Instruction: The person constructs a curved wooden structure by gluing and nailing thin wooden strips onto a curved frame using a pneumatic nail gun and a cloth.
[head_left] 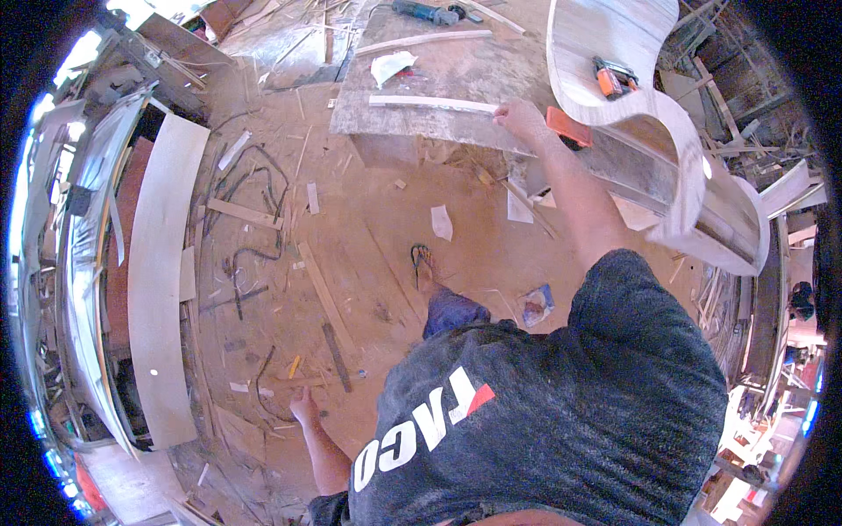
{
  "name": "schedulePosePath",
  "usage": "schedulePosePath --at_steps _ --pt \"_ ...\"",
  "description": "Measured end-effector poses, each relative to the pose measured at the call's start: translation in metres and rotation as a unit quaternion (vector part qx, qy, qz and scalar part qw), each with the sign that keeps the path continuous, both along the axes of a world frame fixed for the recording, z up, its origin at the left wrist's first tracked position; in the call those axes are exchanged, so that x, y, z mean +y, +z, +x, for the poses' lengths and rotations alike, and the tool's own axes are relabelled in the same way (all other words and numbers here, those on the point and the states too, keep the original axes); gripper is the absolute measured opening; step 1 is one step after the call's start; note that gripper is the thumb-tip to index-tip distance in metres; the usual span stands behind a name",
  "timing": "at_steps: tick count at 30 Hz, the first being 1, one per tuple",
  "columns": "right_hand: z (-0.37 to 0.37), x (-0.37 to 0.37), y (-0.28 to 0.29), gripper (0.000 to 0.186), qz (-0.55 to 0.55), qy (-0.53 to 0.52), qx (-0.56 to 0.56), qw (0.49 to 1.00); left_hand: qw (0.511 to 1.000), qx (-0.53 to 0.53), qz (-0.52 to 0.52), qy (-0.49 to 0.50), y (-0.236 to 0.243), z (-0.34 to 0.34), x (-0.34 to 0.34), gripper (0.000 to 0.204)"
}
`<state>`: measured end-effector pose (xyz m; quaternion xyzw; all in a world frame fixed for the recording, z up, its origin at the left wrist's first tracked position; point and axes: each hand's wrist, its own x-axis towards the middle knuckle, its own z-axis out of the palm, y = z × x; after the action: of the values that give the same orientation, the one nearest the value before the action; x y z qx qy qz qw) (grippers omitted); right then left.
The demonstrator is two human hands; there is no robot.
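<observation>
My right hand [523, 121] reaches out over the workbench [447, 74], its fingers closed on the near right end of a narrow pale wooden strip [430, 103]. The strip lies along the bench's front edge. Right beside that wrist is an orange block-like thing [569, 128]. Low at my left side hangs my left hand [304, 408], fingers curled together; what they hold, if anything, is too small to make out. A small yellow stick-like thing [295, 366] shows just beyond its fingertips, and I cannot tell whether they touch.
A curved wooden panel piece [605, 44] stands on the right, with an orange-and-black nail gun [614, 79] on it. An angle grinder [425, 12] and a white crumpled bag [392, 67] sit on the bench. A cable [282, 188] and wood offcuts [324, 294] litter the floor; a long pale board [162, 289] leans left.
</observation>
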<state>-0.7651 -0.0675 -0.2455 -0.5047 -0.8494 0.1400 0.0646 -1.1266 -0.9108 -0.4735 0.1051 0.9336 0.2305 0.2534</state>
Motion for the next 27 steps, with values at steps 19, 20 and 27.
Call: schedulePosePath --at_steps 19,20,27 --pt "-0.101 0.094 0.025 0.033 -0.199 0.123 -0.141 0.962 0.957 -0.082 -0.214 -0.177 0.029 -0.076 0.306 0.035" --pt "-0.102 0.081 0.036 0.034 -0.235 0.117 -0.099 0.96 0.964 -0.033 -0.15 -0.218 0.031 -0.094 0.328 0.035" --pt "-0.12 -0.065 0.091 0.042 -0.394 -0.021 0.135 0.909 0.886 -0.206 0.262 -0.323 0.172 -0.137 0.568 0.04"
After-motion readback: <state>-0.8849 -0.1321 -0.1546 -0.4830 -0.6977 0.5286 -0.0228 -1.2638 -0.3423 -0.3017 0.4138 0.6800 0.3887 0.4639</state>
